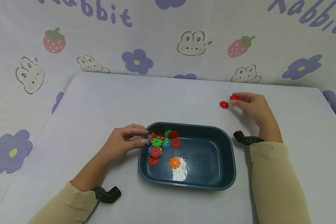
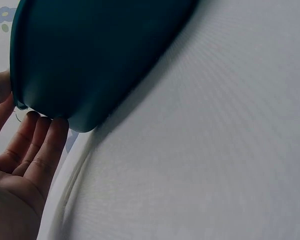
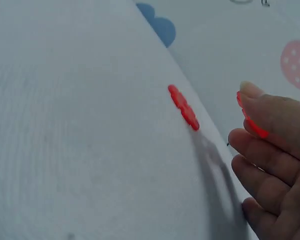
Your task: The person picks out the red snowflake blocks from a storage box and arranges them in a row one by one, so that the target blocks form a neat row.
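Observation:
A dark blue-green plastic tub (image 1: 196, 184) sits mid-table with several notched, flower-shaped interlocking discs inside. Red, green and blue ones are bunched at its left end, and an orange disc (image 1: 175, 162) lies apart from them. My left hand (image 1: 127, 138) grips the tub's left rim, its fingertips against the outer wall (image 2: 60, 100) in the left wrist view. Beyond the tub's far right corner, my right hand (image 1: 253, 105) pinches a red interlocking disc (image 1: 234, 97) between thumb and fingers; the thumb partly hides it. Just left of that, another red disc (image 1: 224, 105) is on the table.
A white cloth covers the table (image 1: 128, 99). Behind it hangs a backdrop (image 1: 162, 40) printed with rabbits, strawberries and purple flowers. Black devices (image 1: 107, 194) are strapped to both wrists.

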A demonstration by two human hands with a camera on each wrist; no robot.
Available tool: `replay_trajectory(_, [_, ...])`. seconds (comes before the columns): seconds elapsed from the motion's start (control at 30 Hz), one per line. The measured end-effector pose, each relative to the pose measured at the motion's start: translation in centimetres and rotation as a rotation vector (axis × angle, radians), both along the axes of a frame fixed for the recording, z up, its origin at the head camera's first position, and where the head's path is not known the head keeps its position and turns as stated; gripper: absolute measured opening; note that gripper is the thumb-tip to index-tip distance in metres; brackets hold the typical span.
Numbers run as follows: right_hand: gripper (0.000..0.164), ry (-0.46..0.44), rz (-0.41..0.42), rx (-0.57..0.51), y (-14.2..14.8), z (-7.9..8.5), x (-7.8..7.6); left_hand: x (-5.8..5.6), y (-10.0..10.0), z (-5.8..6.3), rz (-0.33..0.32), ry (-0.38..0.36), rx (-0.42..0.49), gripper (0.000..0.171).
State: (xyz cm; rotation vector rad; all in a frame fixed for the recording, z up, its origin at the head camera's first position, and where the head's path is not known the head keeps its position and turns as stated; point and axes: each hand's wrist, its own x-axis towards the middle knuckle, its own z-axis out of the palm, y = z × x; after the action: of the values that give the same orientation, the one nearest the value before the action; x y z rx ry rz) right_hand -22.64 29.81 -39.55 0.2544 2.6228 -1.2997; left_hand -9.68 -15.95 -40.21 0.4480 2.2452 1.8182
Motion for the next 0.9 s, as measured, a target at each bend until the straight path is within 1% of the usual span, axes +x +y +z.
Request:
replay_trajectory(0.07, [0.07,-0.006,0.0,0.011,0.4,-0.5,-0.1,0.0,0.0,0.0,0.0,0.002,0.0,0.028])
replay_trajectory(0.23, [0.07,0.027,0.014,0.09,0.8,-1.3,-0.3,0.0,-0.1,-0.1,0.001,0.005,-0.003,0.028])
replay_trajectory(0.43, [0.065,0.067,0.093,0.173,0.7,-1.8,-0.5,0.0,-0.1,-0.1,0.0,0.001,0.0,0.03])
replay_trajectory(0.53, [0.063,0.087,0.123,0.197,0.8,-2.0,-0.5,-0.1,-0.1,-0.1,0.002,-0.006,-0.005,0.03])
replay_trajectory(0.7, [0.065,0.091,0.119,0.207,0.9,-2.3,-0.5,-0.1,-0.1,-0.2,0.001,-0.01,-0.011,0.03])
replay_trajectory(0.9, [0.062,0.084,0.078,0.203,0.9,-2.3,-0.4,-0.1,0.0,-0.3,0.001,-0.017,-0.014,0.029])
